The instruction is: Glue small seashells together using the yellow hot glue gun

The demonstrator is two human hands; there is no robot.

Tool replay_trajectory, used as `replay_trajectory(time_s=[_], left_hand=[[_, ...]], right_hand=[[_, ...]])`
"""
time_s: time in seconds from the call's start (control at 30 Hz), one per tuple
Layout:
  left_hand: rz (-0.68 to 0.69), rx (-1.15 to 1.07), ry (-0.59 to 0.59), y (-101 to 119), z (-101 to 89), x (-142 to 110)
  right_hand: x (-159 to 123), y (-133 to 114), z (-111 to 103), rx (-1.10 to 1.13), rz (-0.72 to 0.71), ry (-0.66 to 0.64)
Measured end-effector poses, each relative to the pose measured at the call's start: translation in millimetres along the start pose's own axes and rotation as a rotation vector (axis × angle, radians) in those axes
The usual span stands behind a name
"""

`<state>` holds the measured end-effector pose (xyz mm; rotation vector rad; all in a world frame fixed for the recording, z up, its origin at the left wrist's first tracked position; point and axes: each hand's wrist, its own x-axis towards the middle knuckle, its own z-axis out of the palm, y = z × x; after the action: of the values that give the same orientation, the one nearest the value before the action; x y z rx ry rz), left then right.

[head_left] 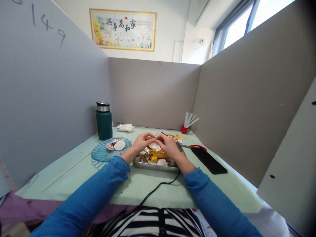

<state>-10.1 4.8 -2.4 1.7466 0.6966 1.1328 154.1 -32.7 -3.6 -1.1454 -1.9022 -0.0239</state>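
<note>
And there on the left panel (61, 75), handwritten digits reading "149", with part of another mark cut off at the top edge! Over on the wall, the framed picture (122, 30) carries big dark Chinese characters, 興, 事, 萬, 和, 家, and beneath them smaller characters too tiny to read!

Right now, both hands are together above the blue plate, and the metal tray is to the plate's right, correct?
Not quite: the head view shows the left hand and right hand together above the metal tray, not the blue plate. The tray is to the plate's right.
</note>
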Motion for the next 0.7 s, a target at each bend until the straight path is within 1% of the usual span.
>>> replay_trajectory(time_s=[0.1, 0.33, 0.7], left_hand=[[-0.005, -0.007, -0.014, -1.1, -0.7, 0.0], [-0.052, -0.016, 0.002, -0.6, 0.2, 0.7], [-0.012, -0.014, 0.03, 1.9, 0.4, 0.0]], right_hand=[[0.4, 0.7, 0.8, -0.007, 0.0, 0.002], [2.0, 2.9, 2.1, 0.011, -0.009, 0.038], [1.7, 2.5, 1.9, 0.037, -0.018, 0.064]])
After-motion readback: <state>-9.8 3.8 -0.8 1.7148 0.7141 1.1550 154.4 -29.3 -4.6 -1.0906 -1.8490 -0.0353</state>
